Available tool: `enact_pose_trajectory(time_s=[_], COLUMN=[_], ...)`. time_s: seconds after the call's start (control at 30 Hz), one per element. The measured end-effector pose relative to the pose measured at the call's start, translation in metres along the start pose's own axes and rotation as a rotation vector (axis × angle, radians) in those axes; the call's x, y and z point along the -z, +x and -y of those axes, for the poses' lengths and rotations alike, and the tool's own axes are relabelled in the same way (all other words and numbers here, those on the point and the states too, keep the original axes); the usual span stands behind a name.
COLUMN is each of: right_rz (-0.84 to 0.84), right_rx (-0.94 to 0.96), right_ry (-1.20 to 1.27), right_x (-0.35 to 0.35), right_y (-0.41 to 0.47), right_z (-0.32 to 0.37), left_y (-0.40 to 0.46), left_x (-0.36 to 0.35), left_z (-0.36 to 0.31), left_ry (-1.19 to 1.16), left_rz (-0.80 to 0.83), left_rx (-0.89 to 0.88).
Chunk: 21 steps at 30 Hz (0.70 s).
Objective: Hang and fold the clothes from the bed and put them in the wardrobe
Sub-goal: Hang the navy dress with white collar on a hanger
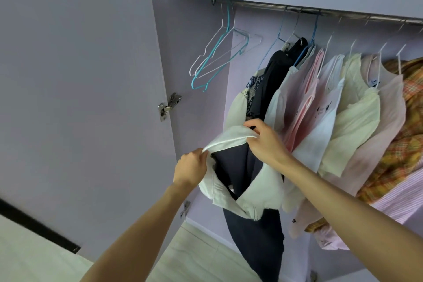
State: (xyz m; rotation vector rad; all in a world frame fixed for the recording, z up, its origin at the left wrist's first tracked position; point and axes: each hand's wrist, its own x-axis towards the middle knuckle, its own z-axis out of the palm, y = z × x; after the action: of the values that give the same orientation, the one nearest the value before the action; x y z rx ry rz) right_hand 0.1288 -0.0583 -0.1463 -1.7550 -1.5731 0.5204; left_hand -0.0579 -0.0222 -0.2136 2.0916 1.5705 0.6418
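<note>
left hand: my left hand (191, 168) is pinching the white collar (229, 141) at its 8 o'clock end, fingers curled tight round the edge of the cloth

right hand: my right hand (265, 138) has the other end of that collar, thumb and fingers closed on the fold up around 1 o'clock from the left one, so the collar's stretched between the two

what I'm holding: a navy dress (249, 190) with white collar and white lapels, hanging down toward 6 o'clock. can't tell if it's on a hanger, the top is buried behind my hands and the other clothes

where it is: right inside the open wardrobe (201, 30), at the left end of the hung clothes, touching the dark garment (272, 80) just behind it at 12 o'clock

rail: metal rail (297, 8) runs across the top, 11 to 2 o'clock

empty hangers: a bunch of bare hangers (215, 57), white and teal, at 11 o'clock, well apart from the clothes

hung stuff: going toward 3 o'clock there's a pink top (304, 107), white and cream blouses (352, 121), then an orange plaid shirt (409, 126) at the far edge, all packed close

door: lilac door (80, 75) swung open at 9 o'clock, hinge (168, 106) showing

floor: pale floor (194, 247) at 6 o'clock
</note>
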Motion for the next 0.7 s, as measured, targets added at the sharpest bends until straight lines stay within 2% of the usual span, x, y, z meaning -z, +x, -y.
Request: enact_pose_trajectory(time_s=[0.1, 0.17, 0.3, 0.4, 0.5, 0.6, 0.67, 0.7], right_rz=[0.090, 0.148, 0.162, 0.142, 0.091, -0.168, -0.371, -0.391], right_rx=[0.118, 0.089, -0.060, -0.053, -0.023, 0.038, 0.118, 0.123], right_ry=[-0.521, -0.724, -0.717, -0.725, -0.727, -0.555, -0.432, -0.422], right_x=[0.022, 0.029, 0.035, 0.032, 0.039, 0.049, 0.046, 0.043], right_y=[-0.009, -0.015, -0.021, -0.018, -0.002, 0.009, 0.006, 0.004], right_z=[-0.024, -0.043, -0.062, -0.057, -0.036, -0.018, -0.013, -0.014], left_y=[0.013, 0.016, 0.016, 0.019, 0.028, 0.033, 0.026, 0.023], left_x=[0.011, 0.018, 0.028, 0.040, 0.060, 0.078, 0.079, 0.078], left_z=[-0.006, -0.011, -0.009, -0.008, -0.017, -0.026, -0.030, -0.029], left_ry=[0.116, 0.265, 0.436, 0.377, 0.244, 0.117, 0.003, -0.016], left_rz=[-0.070, -0.086, -0.047, -0.016, -0.054, -0.264, -0.462, -0.485], left_rx=[-0.024, -0.084, -0.101, -0.040, 0.059, 0.084, 0.004, -0.038])
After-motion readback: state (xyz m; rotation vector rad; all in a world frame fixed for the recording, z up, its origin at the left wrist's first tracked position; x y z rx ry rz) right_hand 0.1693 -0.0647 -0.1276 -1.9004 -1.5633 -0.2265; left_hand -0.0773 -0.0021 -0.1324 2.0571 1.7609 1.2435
